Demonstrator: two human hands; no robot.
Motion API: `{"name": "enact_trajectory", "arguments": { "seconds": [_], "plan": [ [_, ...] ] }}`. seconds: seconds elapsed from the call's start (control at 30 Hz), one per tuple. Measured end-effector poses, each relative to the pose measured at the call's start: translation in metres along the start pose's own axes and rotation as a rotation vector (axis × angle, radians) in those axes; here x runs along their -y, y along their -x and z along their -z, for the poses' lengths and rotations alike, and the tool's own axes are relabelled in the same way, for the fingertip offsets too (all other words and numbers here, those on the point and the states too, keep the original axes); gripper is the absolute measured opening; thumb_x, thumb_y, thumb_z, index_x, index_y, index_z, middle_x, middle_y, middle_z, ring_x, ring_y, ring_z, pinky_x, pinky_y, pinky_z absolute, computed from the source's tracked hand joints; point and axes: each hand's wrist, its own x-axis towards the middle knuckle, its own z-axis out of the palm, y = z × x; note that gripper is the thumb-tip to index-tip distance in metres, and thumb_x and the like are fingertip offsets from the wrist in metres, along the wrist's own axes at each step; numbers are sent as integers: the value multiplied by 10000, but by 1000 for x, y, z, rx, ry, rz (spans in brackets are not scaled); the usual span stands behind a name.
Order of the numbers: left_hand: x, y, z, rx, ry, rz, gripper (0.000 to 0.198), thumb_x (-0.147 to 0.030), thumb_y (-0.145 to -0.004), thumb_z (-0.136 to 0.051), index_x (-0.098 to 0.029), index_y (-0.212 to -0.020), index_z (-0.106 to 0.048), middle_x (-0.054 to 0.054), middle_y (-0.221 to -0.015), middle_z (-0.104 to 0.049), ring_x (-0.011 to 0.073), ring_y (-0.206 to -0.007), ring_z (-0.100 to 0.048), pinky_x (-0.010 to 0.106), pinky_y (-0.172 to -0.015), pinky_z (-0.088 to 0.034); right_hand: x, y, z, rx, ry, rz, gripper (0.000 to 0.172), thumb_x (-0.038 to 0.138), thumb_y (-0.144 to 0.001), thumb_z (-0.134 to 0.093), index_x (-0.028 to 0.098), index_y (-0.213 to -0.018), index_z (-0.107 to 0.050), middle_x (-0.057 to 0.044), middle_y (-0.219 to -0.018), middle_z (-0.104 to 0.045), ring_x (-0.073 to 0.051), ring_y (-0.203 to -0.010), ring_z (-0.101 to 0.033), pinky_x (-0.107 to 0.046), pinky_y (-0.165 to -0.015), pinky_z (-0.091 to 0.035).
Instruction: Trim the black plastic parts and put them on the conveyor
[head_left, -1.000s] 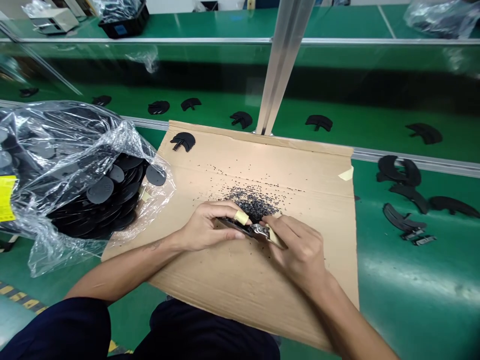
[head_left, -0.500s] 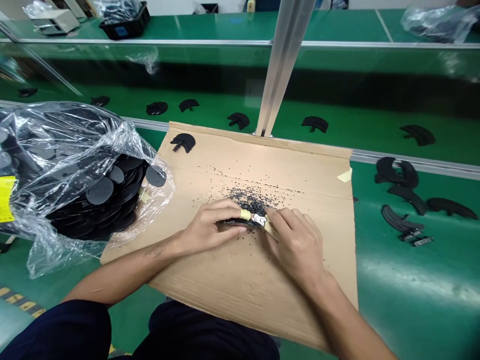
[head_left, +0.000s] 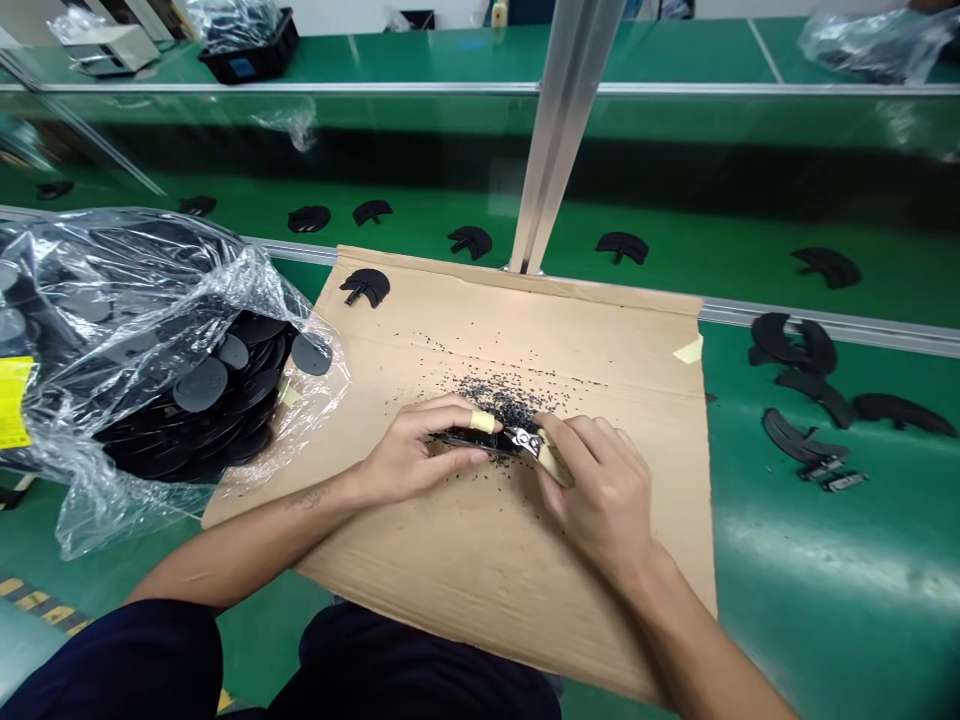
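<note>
Pinched between the thumb and fingers of my left hand (head_left: 420, 447) is a thin black plastic part (head_left: 471, 437), partly hidden by the fingers. Yellow tape wraps one of those fingers. My right hand (head_left: 600, 480) is closed around a pair of nippers (head_left: 526, 440) with pale handles. The metal jaws point left and meet the right end of the black part, or lie just beside it. Beneath both hands, small black plastic bits (head_left: 506, 392) are scattered over a cardboard sheet (head_left: 465, 560).
To the left lies a clear plastic bag (head_left: 150, 270) full of black discs (head_left: 201, 385). A curved black piece (head_left: 366, 286) rests on the cardboard's far left corner. More curved pieces (head_left: 806, 345) lie on the green bench at right. A metal post (head_left: 559, 140) rises behind the cardboard.
The nippers and my right hand have shifted slightly right, showing more of the jaws. My left hand has moved a little left with the black part and tilted it.
</note>
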Motion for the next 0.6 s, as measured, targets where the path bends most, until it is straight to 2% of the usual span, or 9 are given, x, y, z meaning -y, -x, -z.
{"name": "enact_trajectory", "arguments": {
  "seconds": [0.2,0.6],
  "plan": [
    [1,2,-1,-2,24,26,231,-192,-858,-748,-191,-1090,-743,75,-1029,-770,177,-960,-713,352,-900,-590,0,1,-1,-3,-58,9,220,143,-946,-527,127,-1132,-642,-77,-844,-659,-189,-731,-518,-316,-642,-390],
    [1,0,0,-8,17,-8,195,-207,-859,-752,-177,-1051,-738,77,-982,-761,170,-927,-705,337,-863,-594,0,3,-3,10,-140,-10,228,134,-932,-532,135,-1124,-654,-76,-833,-664,-187,-730,-545,-312,-643,-421]
  ]
}}
